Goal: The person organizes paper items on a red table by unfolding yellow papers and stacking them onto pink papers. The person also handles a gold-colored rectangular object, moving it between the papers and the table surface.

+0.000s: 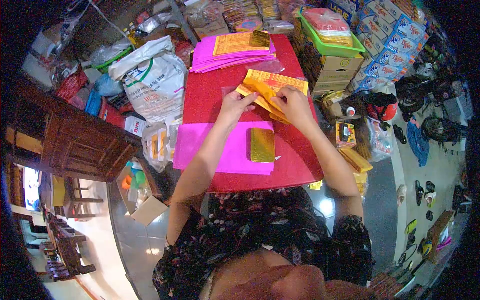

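Observation:
Over the middle of the red table, my left hand pinches the left edge of a folded orange paper. My right hand has its fingers closed on the right side of the same paper. Behind it lies a yellow printed sheet. Nearer me, a pink sheet stack bears a gold block on its right part. At the table's far end sits a pink paper pile with orange printed sheets and a small gold piece on top.
A white sack stands left of the table. On the right, a green tray rests on cardboard boxes, beside stacked beer cartons. Yellow packets lie by my right forearm. An open carton is at the lower left.

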